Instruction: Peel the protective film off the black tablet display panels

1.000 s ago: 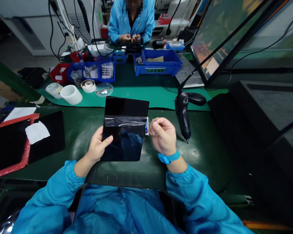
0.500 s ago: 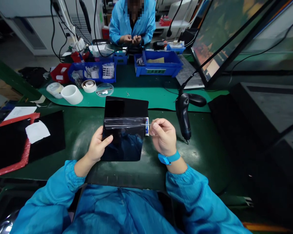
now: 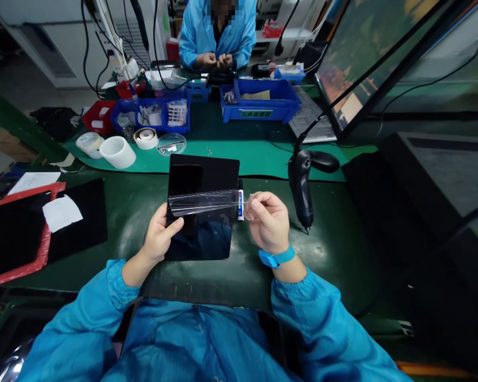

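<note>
My left hand (image 3: 159,237) is closed on the left edge of a glossy black flat panel (image 3: 211,172), thumb on top of its face. Across the middle of the panel stretches clear plastic film (image 3: 201,201), wide at the left and narrowing toward the right. Its narrow end is pinched between the thumb and fingers of my right hand (image 3: 267,220), just off the panel's right edge. Between the panel and that hand a small blue-and-white tube (image 3: 240,205) lies on the bench, partly hidden.
A black electric screwdriver (image 3: 301,185) hangs at the right. Tape rolls (image 3: 117,152), a clear round dish (image 3: 171,144) and blue bins (image 3: 261,109) stand behind. Red-edged black sheets (image 3: 19,228) lie at left. Across the bench sits a co-worker (image 3: 218,40).
The film now slants a little more and its folds have shifted. The panel has moved slightly left, uncovering more of the tube. Both hands keep their grips.
</note>
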Demonstrator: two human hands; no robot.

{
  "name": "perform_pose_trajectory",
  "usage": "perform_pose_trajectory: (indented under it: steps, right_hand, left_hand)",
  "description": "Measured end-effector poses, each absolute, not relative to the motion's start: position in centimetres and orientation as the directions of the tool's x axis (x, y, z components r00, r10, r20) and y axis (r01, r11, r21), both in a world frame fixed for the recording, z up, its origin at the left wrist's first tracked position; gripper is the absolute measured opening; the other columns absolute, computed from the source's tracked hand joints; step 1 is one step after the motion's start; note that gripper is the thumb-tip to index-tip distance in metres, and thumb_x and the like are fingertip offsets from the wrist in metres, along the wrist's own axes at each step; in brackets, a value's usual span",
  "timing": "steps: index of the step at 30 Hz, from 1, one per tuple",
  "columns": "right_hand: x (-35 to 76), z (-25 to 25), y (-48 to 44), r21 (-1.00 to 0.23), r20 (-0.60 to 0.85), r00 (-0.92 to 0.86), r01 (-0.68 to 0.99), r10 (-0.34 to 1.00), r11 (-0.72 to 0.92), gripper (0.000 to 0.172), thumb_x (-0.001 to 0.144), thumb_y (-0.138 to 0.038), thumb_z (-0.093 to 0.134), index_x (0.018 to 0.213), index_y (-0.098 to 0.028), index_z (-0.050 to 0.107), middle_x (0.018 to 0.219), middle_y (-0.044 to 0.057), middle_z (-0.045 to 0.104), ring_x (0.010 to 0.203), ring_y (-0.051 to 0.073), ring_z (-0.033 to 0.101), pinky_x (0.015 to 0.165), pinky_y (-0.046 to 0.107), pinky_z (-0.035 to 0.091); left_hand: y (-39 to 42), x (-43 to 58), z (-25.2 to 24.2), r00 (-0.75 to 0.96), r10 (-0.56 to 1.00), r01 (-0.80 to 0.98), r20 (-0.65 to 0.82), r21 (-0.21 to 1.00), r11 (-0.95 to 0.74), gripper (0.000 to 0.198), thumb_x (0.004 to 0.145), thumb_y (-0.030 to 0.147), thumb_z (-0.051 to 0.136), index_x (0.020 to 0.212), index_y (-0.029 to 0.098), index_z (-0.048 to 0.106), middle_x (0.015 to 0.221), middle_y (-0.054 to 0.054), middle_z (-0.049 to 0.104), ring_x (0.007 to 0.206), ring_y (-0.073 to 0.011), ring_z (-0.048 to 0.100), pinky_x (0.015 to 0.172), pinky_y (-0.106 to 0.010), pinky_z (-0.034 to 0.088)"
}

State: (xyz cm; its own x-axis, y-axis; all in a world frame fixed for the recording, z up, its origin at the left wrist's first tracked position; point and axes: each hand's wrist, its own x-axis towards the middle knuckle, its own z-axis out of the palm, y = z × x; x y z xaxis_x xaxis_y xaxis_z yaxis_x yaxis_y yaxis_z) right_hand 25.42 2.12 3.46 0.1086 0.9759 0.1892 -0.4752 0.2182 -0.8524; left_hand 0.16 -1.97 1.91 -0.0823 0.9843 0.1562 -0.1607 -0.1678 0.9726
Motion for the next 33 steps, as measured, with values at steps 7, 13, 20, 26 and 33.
perform_pose_trajectory:
  steps: [7,13,20,26,33]
  right_hand:
    - [25.5,3.3,2.1,-0.848,0.192,0.111,-0.481,0.975,0.222,0.027,0.080,-0.034,0.089,0.076,-0.020,0.067,0.065,-0.005,0.056,0.051,0.007,0.050,0.050,0.023,0.040]
    - [25.5,3.3,2.2,-0.853,0.184,0.105,-0.477,0.977,0.212,0.028,0.079,-0.036,0.089,0.077,-0.020,0.066,0.067,-0.005,0.057,0.051,0.007,0.049,0.050,0.023,0.040]
    - [25.5,3.4,2.2,-0.858,0.185,0.110,-0.467,0.977,0.215,0.030,0.079,-0.037,0.089,0.077,-0.020,0.065,0.066,-0.005,0.056,0.051,0.007,0.048,0.050,0.023,0.039]
    - [25.4,3.4,2.0,-0.863,0.175,0.098,-0.465,0.980,0.200,0.024,0.081,-0.035,0.087,0.083,-0.022,0.068,0.069,-0.005,0.056,0.053,0.007,0.049,0.051,0.023,0.041]
    - [25.0,2.1,2.2,-0.935,0.010,-0.014,-0.354,1.000,0.004,0.047,0.081,-0.042,0.087,0.124,-0.028,0.073,0.104,0.000,0.067,0.070,0.009,0.058,0.057,0.022,0.051]
  left_hand:
    - [-1.9,0.2,1.9,-0.092,0.988,-0.166,0.125,0.976,-0.139,0.041,0.086,0.036,0.086,0.123,0.023,0.074,0.119,-0.005,0.077,0.110,-0.0208,0.071,0.100,-0.030,0.055]
    - [-1.8,0.1,1.9,-0.097,0.987,-0.134,0.130,0.981,-0.142,0.041,0.086,0.038,0.085,0.121,0.021,0.074,0.117,-0.006,0.077,0.109,-0.0230,0.070,0.100,-0.033,0.056]
    - [-1.8,0.1,1.9,-0.096,0.984,-0.134,0.149,0.978,-0.162,0.040,0.086,0.036,0.085,0.122,0.022,0.074,0.120,-0.006,0.077,0.111,-0.0224,0.071,0.100,-0.032,0.056]
    - [-2.0,0.2,2.0,-0.098,0.990,-0.139,0.106,0.983,-0.119,0.044,0.084,0.040,0.087,0.121,0.020,0.073,0.119,-0.008,0.076,0.112,-0.0262,0.070,0.102,-0.037,0.056]
    - [-2.1,0.2,2.1,-0.098,0.995,-0.239,0.001,0.971,-0.025,0.046,0.082,0.040,0.087,0.122,0.021,0.071,0.118,-0.007,0.076,0.110,-0.0247,0.071,0.098,-0.035,0.057]
